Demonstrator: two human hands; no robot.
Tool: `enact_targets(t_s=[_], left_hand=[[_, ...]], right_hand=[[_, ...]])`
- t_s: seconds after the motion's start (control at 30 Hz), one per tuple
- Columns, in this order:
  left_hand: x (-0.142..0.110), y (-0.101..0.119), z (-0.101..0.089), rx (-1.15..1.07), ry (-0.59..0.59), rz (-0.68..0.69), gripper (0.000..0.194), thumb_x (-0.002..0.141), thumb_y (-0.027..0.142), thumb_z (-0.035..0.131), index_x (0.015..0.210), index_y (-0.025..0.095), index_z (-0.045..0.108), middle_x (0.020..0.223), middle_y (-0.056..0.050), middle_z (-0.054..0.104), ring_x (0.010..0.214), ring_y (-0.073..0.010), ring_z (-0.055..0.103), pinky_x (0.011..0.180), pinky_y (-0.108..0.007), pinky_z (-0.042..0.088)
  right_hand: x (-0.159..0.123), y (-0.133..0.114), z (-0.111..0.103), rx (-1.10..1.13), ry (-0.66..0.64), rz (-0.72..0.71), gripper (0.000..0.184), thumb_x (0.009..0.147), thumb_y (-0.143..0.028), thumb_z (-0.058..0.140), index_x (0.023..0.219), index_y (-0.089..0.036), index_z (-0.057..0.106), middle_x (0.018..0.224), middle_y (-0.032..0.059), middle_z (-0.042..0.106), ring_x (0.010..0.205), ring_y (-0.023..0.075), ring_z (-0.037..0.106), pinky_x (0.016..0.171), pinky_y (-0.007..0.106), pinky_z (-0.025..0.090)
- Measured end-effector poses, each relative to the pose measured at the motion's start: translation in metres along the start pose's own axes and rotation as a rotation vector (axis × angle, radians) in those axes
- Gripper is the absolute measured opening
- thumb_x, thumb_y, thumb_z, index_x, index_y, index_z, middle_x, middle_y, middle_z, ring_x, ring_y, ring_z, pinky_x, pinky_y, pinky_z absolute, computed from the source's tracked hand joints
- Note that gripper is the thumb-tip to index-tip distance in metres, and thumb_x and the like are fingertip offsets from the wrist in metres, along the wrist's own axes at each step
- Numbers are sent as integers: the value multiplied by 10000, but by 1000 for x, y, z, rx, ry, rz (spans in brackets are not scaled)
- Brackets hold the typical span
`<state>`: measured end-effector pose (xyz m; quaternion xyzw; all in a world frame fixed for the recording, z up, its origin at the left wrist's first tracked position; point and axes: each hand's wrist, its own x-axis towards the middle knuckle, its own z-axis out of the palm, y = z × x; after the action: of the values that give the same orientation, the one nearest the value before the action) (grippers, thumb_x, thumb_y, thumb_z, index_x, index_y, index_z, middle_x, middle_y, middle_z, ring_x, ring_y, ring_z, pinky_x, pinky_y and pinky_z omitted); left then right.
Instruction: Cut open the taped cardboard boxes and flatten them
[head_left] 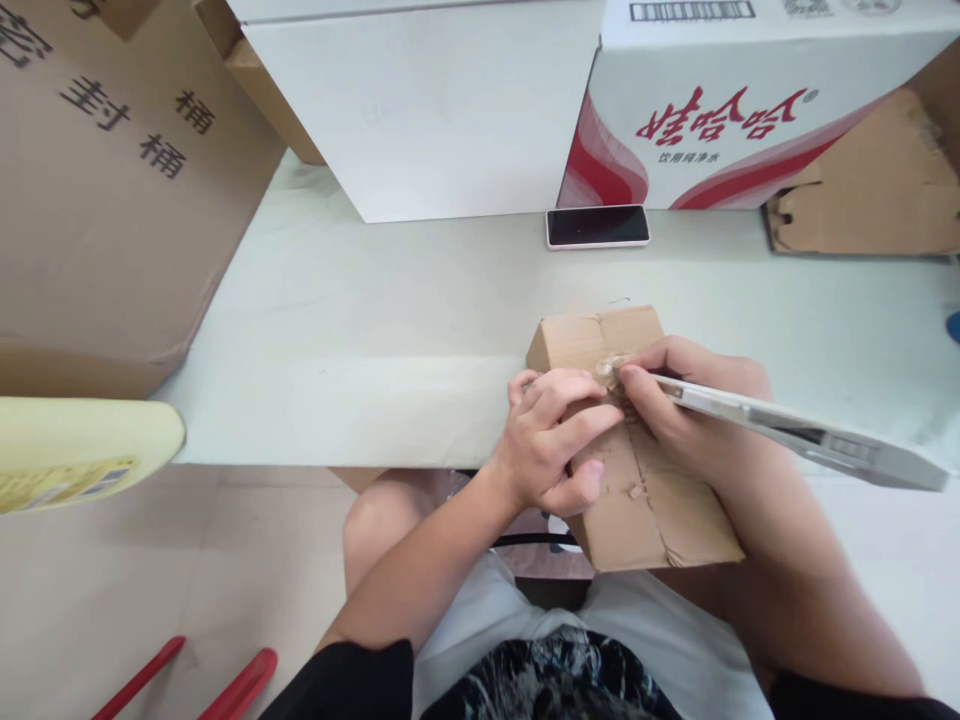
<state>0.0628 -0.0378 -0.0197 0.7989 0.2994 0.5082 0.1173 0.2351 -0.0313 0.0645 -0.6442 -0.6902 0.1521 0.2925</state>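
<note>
A small brown cardboard parcel [660, 500] sealed with tape lies over the front edge of a white table [360, 330]. My left hand [551, 440] is wrapped over the parcel's left side, fingers curled on its top. My right hand [675, 395] grips a silver-grey utility knife [810, 432], whose tip rests on the taped seam near the parcel's far end. The knife's handle sticks out to the right. Fingers of both hands hide the seam's middle.
A black phone [598, 226] lies face up behind the parcel. A white box [427, 110] and a red-and-white printed carton [720, 100] stand at the back. A big brown carton [112, 180] sits at left. A yellow pad [75, 450] and red handles [187, 680] are lower left.
</note>
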Motion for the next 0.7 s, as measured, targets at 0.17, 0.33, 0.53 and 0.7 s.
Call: enact_targets(t_s=[0.17,0.33,0.53,0.7], left_hand=[[3,1,0,-9,33,12,384,820,348,425,1110,239,652,1111,-83,714,1090,-256,676,968,-452,421],[3,0,0,-10,35,13,387,806,340,433,1108,233,650,1106,-84,716,1093,-260,674,964,-452,420],[2,0,-1,-16,20,10,393,810,346,436,1120,236,652,1122,-85,717,1106,-261,668,981,-452,415],[-1,-1,0,4,-38,-12,469,777,366,465,1182,254,674,1165,-79,720,1114,-285,664,1020,-461,403]], right_hand=[[-2,0,-4,92,1,-15,231,886,-335,606,676,-239,597,560,-12,648,483,135,550,517,280,400],[-5,-3,-6,180,-6,0,242,883,-296,595,651,-231,568,525,-34,588,465,110,490,491,267,361],[-6,-2,-7,116,4,-4,238,889,-291,594,659,-236,566,524,-35,594,459,113,495,497,272,375],[-3,2,-1,-24,-40,-70,208,879,-321,604,685,-244,598,580,-10,664,488,143,566,536,291,399]])
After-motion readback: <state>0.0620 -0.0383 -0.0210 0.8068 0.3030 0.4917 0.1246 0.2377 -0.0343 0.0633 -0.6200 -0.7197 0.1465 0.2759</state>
